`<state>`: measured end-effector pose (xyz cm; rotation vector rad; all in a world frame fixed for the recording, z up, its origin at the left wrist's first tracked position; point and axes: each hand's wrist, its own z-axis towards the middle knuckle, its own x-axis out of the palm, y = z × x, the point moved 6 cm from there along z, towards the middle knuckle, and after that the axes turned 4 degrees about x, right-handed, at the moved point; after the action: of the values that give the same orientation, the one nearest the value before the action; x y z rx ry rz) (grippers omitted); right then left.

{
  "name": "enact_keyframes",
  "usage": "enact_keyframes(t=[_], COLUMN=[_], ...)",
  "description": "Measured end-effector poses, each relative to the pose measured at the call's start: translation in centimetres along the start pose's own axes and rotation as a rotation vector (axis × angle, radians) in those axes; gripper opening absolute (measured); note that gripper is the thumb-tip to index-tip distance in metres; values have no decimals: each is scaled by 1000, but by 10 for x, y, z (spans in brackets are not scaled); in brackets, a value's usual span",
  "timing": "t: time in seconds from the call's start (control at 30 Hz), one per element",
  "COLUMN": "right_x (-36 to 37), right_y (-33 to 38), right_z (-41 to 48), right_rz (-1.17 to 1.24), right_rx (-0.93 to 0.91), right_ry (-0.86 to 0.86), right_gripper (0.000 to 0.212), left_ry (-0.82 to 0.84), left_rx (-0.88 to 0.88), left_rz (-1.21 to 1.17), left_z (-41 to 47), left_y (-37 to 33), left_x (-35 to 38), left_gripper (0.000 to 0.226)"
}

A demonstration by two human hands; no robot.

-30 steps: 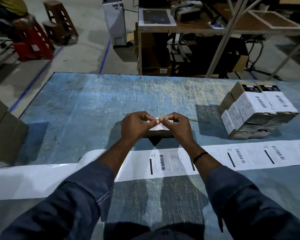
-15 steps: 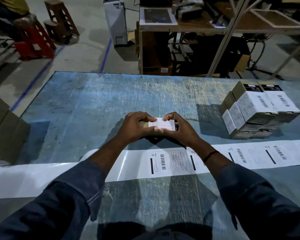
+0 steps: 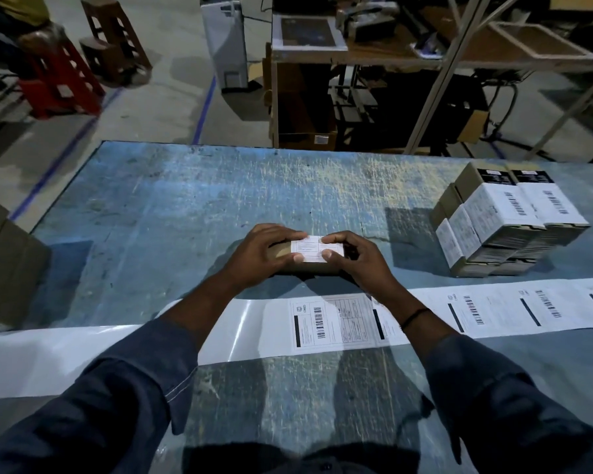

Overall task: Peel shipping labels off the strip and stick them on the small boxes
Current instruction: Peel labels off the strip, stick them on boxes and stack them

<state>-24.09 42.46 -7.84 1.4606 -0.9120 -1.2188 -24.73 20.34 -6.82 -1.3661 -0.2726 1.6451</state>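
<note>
A small brown box (image 3: pixel 307 267) lies on the blue table (image 3: pixel 172 206) in the middle, with a white shipping label (image 3: pixel 312 248) on its top. My left hand (image 3: pixel 261 254) grips the box's left end, thumb on the label's near edge. My right hand (image 3: pixel 358 260) grips the right end, thumb and forefinger on the label. The label strip (image 3: pixel 332 323) runs across the table just nearer to me, with printed labels from the middle to the right and bare glossy backing to the left.
A stack of labelled small boxes (image 3: pixel 507 224) stands at the right of the table. Brown cartons (image 3: pixel 4 254) sit at the left edge. Beyond the table's far edge are a workbench (image 3: pixel 374 56), metal frames and red stools (image 3: pixel 59 87).
The label, held pinched above the box a second ago, now lies flat on the box top. Both hands have lowered and spread onto the box's ends.
</note>
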Motion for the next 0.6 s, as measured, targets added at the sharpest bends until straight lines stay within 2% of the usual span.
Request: enact_keyframes(t=[0.17, 0.23, 0.3, 0.37, 0.47, 0.6], right_x=[-6, -7, -7, -4, 5, 7], right_y=[-14, -16, -17, -17, -17, -13], right_z=[-4, -4, -4, -8, -17, -19], right_rz=[108, 180, 207, 115, -112, -207], right_rx=[94, 130, 155, 140, 71, -4], right_ry=[167, 189, 162, 107, 18, -22], right_gripper=[39, 46, 53, 54, 58, 59], left_ry=[206, 245, 229, 166, 45, -39], left_rx=[-69, -28, 90, 149, 151, 83], left_rz=[50, 185, 512, 754, 855, 831], left_z=[-4, -3, -5, -12, -26, -35], left_y=[11, 10, 6, -1, -14, -24], left_x=[2, 2, 4, 9, 23, 36], left_gripper=[57, 59, 60, 62, 60, 56])
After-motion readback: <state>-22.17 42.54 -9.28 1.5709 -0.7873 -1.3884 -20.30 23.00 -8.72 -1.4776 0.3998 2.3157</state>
